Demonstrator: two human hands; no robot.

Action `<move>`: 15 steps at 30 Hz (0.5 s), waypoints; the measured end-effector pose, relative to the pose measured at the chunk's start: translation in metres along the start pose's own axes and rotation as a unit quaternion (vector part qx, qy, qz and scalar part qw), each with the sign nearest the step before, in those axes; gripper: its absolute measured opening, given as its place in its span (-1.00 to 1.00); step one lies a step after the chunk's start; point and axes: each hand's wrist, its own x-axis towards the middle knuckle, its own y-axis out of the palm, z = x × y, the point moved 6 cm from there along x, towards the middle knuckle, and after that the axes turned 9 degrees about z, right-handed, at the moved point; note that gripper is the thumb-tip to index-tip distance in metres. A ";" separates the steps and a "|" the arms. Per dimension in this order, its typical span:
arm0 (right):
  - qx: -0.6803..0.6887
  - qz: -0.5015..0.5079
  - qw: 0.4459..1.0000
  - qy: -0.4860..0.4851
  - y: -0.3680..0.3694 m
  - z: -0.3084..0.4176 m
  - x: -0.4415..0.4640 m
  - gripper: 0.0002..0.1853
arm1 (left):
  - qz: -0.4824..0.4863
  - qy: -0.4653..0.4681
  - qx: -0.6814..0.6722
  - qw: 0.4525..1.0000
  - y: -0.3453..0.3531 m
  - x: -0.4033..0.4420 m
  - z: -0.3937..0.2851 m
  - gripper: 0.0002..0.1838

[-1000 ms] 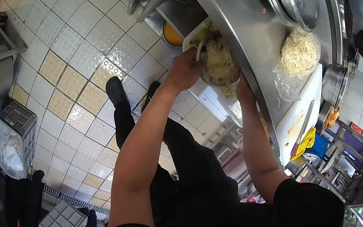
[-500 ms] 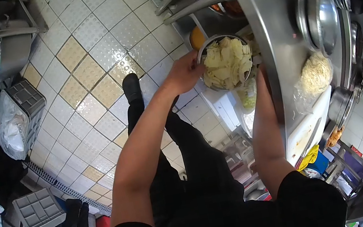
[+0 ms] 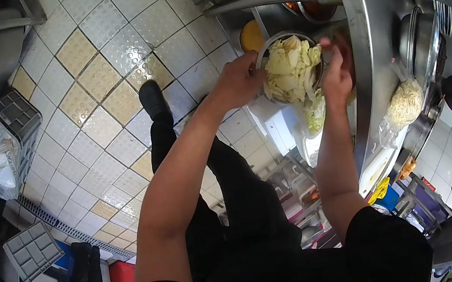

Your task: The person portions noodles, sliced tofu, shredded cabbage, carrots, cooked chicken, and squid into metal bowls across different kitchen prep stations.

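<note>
Watching remotely, I note left grip (image 3: 239, 81) curled onto the steel bowl (image 3: 318, 73) beside the worktop (image 3: 375, 24); right grip (image 3: 337, 76) half-spread, contact unclear. One-sided support could tip the bowl, spilling cut leaves (image 3: 292, 64).

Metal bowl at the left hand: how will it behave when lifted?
The bowl should stay stiff, given its metal wall. It may tip if only the left hand grips its rim. The heaped, loose-looking cut leaves could slide out if it tilts.
</note>
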 end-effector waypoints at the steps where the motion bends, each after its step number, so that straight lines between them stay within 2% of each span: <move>1: -0.080 -0.003 0.997 -0.009 -0.004 -0.006 0.019 -0.65 | -0.001 0.010 0.003 1.000 -0.004 0.002 0.003 -0.78; 2: -0.322 -0.054 0.935 -0.139 -0.011 -0.029 0.047 -0.65 | -0.004 0.010 0.005 1.000 -0.007 0.005 0.005 -0.78; 3: -0.532 -0.102 0.800 -0.260 -0.003 -0.054 0.065 -0.65 | -0.005 0.040 -0.029 0.999 -0.009 0.006 0.004 -0.78; 4: -0.423 0.061 0.902 -0.053 -0.001 -0.049 0.102 -0.64 | -0.012 0.063 -0.056 0.996 -0.017 0.002 0.007 -0.79; 5: -0.274 0.233 0.921 0.150 0.019 -0.044 0.124 -0.62 | -0.008 0.062 -0.072 0.995 -0.019 0.006 0.017 -0.79; 6: -0.423 0.260 0.866 -0.059 0.029 -0.084 0.146 -0.61 | -0.011 0.036 0.035 0.999 -0.031 0.000 0.010 -0.78; 7: -0.564 0.193 0.756 -0.268 0.034 -0.129 0.160 -0.59 | -0.026 0.034 -0.003 0.999 -0.035 0.000 0.018 -0.70; 8: -0.480 0.163 0.809 -0.297 0.043 -0.125 0.177 -0.58 | -0.053 0.079 0.014 0.995 -0.046 -0.006 0.011 -0.69; 9: -0.397 0.131 0.851 -0.317 0.041 -0.113 0.186 -0.56 | -0.058 0.085 0.008 0.995 -0.055 -0.014 0.005 -0.70; 11: -0.361 0.128 0.866 -0.322 0.046 -0.101 0.189 -0.56 | -0.065 0.051 0.017 0.996 -0.067 -0.021 0.007 -0.71; 13: -0.326 0.121 0.882 -0.318 0.039 -0.096 0.188 -0.55 | -0.047 0.020 -0.048 0.998 -0.069 -0.024 0.007 -0.70; 14: -0.308 0.118 0.889 -0.316 0.039 -0.097 0.186 -0.54 | -0.069 0.056 -0.050 0.995 -0.069 -0.022 0.014 -0.76; 15: -0.326 0.110 0.891 -0.295 0.031 -0.117 0.190 -0.56 | -0.076 0.052 -0.044 0.995 -0.070 -0.021 0.015 -0.76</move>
